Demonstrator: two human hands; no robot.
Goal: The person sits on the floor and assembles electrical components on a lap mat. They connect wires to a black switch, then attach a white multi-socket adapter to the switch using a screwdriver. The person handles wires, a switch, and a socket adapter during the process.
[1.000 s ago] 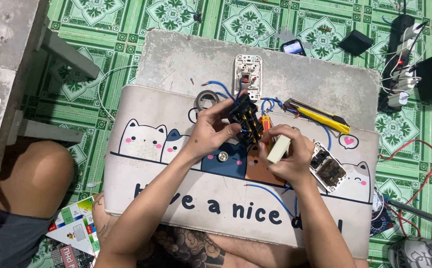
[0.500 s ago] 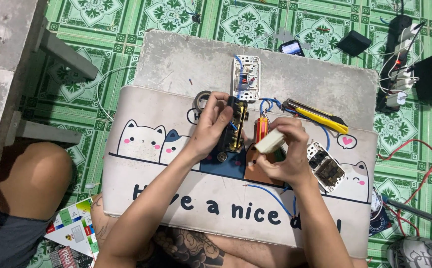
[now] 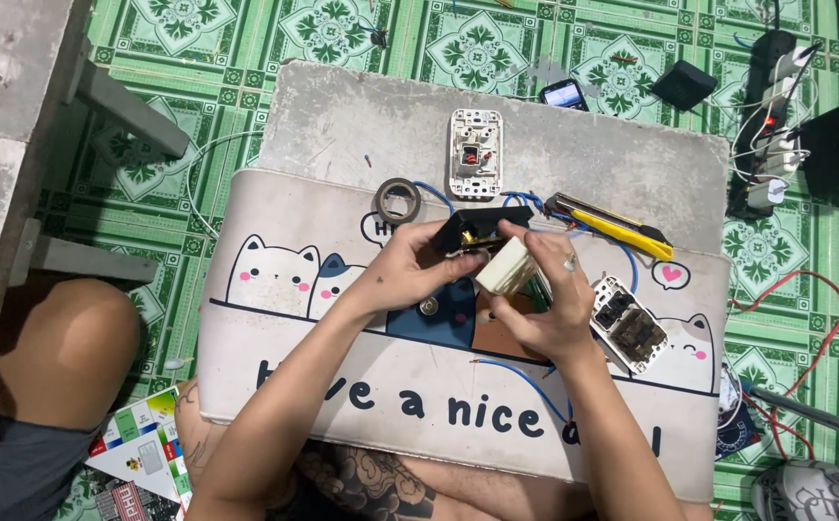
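On the grey table (image 3: pixel 361 116), over the cat-printed mat (image 3: pixel 342 386) at its centre, the left hand (image 3: pixel 410 273) grips a black switch body (image 3: pixel 477 230) and the right hand (image 3: pixel 545 309) clamps a cream module (image 3: pixel 508 268) against it, seemingly half assembled, with a finished-looking white wall switch (image 3: pixel 475 152) at twelve o'clock.

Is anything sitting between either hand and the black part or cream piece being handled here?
Nothing visible does. The left hand already grips the black part, and the right hand holds the cream piece against it. The tape roll and yellow utility knife lie apart on the mat.
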